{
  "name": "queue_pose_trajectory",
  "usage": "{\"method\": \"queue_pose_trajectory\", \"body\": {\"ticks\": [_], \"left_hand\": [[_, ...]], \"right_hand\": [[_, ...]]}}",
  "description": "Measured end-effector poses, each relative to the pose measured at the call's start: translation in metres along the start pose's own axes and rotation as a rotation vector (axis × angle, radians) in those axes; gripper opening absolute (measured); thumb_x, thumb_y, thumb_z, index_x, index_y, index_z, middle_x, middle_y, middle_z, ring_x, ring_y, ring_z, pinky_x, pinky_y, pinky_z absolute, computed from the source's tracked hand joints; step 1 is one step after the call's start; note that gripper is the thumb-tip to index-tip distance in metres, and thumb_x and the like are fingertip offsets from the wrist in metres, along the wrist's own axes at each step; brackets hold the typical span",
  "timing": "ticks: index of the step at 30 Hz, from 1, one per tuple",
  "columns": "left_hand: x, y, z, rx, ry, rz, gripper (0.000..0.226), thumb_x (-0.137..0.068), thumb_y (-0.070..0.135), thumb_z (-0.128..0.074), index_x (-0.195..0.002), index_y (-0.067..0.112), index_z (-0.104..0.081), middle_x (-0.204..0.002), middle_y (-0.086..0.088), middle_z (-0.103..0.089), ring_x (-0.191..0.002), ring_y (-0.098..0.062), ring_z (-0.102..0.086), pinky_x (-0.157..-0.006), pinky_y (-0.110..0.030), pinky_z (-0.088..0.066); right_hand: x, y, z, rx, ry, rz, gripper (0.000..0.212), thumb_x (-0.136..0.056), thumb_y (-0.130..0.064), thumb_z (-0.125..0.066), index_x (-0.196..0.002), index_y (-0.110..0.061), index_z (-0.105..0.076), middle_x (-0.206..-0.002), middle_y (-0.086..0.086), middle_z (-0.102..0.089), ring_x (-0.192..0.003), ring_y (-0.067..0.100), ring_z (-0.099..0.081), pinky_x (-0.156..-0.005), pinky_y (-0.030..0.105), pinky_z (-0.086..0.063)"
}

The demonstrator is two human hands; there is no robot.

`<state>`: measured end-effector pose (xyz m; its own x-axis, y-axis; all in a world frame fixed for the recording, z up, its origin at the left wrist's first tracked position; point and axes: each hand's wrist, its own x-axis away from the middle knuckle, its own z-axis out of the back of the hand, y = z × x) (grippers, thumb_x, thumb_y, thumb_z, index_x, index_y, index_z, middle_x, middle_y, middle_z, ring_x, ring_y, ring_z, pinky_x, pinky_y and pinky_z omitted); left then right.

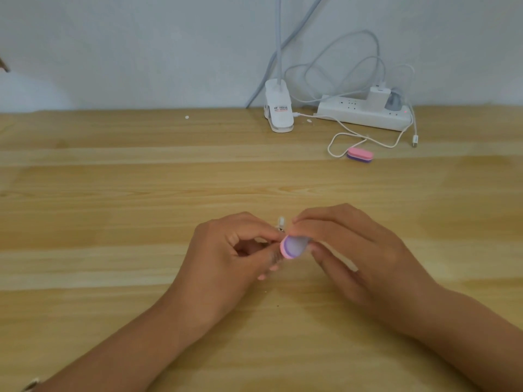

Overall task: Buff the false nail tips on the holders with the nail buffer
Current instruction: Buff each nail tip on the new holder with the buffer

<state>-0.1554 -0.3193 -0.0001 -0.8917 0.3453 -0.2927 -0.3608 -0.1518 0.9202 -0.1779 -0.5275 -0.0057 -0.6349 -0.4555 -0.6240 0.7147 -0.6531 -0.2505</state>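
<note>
Centrally, left hand (226,250) pinching small holder (280,229) with clear false nail tip (281,222), right hand (353,250) gripping pink-and-purple foam nail buffer (294,247).

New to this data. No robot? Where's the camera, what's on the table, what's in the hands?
No robot here: a person works with two bare hands. The single picture comes from a wide-angle camera worn on the head, looking forward and down at a wooden table. The right hand holds a pink-and-purple nail buffer. The left hand pinches a nail tip holder, mostly hidden, its clear tip poking up between the hands. Farther back lie a second buffer, a clip-on lamp base, a power strip and white cables.
</note>
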Motion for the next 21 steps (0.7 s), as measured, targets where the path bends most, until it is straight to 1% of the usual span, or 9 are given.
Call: {"method": "queue_pose_trajectory", "body": {"ticks": [2,3,5,7,9,11,15,20,21], "left_hand": [[-0.001,-0.002,0.001,-0.020,-0.008,0.002,0.018,-0.077,0.005,-0.077,-0.081,0.022,-0.078,-0.073,0.000,-0.070,-0.054,-0.010,-0.065,-0.050,-0.022,-0.050],[-0.001,-0.002,0.001,-0.039,-0.019,-0.011,0.016,-0.077,0.007,-0.078,-0.082,0.022,-0.079,-0.073,0.000,-0.069,-0.054,-0.009,-0.064,-0.050,-0.021,-0.050],[-0.001,0.000,0.001,-0.073,-0.040,-0.041,0.007,-0.075,0.025,-0.080,-0.082,0.024,-0.078,-0.073,0.001,-0.069,-0.051,-0.009,-0.061,-0.052,-0.019,-0.048],[0.000,0.001,0.002,-0.068,-0.031,-0.039,0.013,-0.074,0.034,-0.078,-0.082,0.024,-0.078,-0.074,0.001,-0.069,-0.052,-0.011,-0.062,-0.052,-0.020,-0.049],[-0.001,-0.001,0.002,-0.045,-0.040,-0.014,0.005,-0.078,0.024,-0.078,-0.082,0.021,-0.079,-0.072,0.001,-0.069,-0.053,-0.011,-0.063,-0.051,-0.021,-0.050],[-0.001,-0.001,0.001,-0.079,-0.034,-0.006,0.012,-0.079,0.009,-0.077,-0.082,0.021,-0.079,-0.071,0.001,-0.068,-0.052,-0.012,-0.063,-0.051,-0.022,-0.050],[0.000,0.001,0.001,-0.073,-0.043,-0.025,0.007,-0.076,0.031,-0.078,-0.080,0.026,-0.078,-0.070,0.002,-0.068,-0.051,-0.009,-0.060,-0.053,-0.021,-0.049],[0.001,0.002,-0.002,-0.117,-0.021,-0.041,0.006,-0.077,0.019,-0.079,-0.081,0.024,-0.078,-0.072,0.005,-0.068,-0.055,-0.009,-0.063,-0.055,-0.023,-0.050],[0.001,0.003,-0.002,-0.117,-0.018,-0.042,0.005,-0.076,0.023,-0.079,-0.081,0.024,-0.078,-0.073,0.005,-0.068,-0.056,-0.009,-0.062,-0.055,-0.023,-0.050]], "right_hand": [[-0.001,0.003,0.003,0.011,0.015,-0.023,0.023,-0.095,-0.001,-0.056,-0.113,0.000,-0.069,-0.115,0.008,-0.067,-0.103,0.022,-0.063,-0.094,0.023,-0.047],[-0.001,0.002,0.003,0.005,0.020,-0.027,0.022,-0.095,0.000,-0.056,-0.113,0.000,-0.069,-0.115,0.008,-0.067,-0.103,0.022,-0.063,-0.094,0.023,-0.047],[-0.001,-0.005,-0.002,-0.018,0.016,-0.005,0.025,-0.095,-0.001,-0.055,-0.114,-0.001,-0.070,-0.116,0.009,-0.067,-0.104,0.022,-0.064,-0.094,0.025,-0.048],[-0.002,-0.008,-0.005,-0.019,0.006,0.023,0.026,-0.094,0.002,-0.055,-0.115,-0.001,-0.071,-0.116,0.009,-0.068,-0.103,0.023,-0.065,-0.091,0.027,-0.050],[-0.003,-0.003,-0.002,0.013,-0.004,0.002,0.025,-0.092,0.006,-0.059,-0.114,0.000,-0.070,-0.114,0.008,-0.069,-0.101,0.023,-0.066,-0.091,0.027,-0.050],[-0.003,0.002,0.002,0.039,-0.006,-0.039,0.027,-0.089,0.006,-0.061,-0.114,0.001,-0.070,-0.112,0.007,-0.069,-0.099,0.023,-0.067,-0.091,0.024,-0.050],[-0.003,-0.008,-0.005,0.047,0.012,0.032,0.024,-0.093,0.004,-0.057,-0.112,0.000,-0.072,-0.112,0.010,-0.070,-0.098,0.022,-0.066,-0.089,0.026,-0.051],[-0.003,0.003,0.008,0.065,0.013,0.031,0.028,-0.087,0.011,-0.060,-0.110,0.001,-0.071,-0.111,0.007,-0.069,-0.099,0.022,-0.066,-0.088,0.028,-0.052],[-0.002,0.002,0.007,0.056,0.017,0.032,0.029,-0.087,0.011,-0.060,-0.111,0.000,-0.071,-0.112,0.007,-0.069,-0.100,0.021,-0.065,-0.088,0.029,-0.052]]}}
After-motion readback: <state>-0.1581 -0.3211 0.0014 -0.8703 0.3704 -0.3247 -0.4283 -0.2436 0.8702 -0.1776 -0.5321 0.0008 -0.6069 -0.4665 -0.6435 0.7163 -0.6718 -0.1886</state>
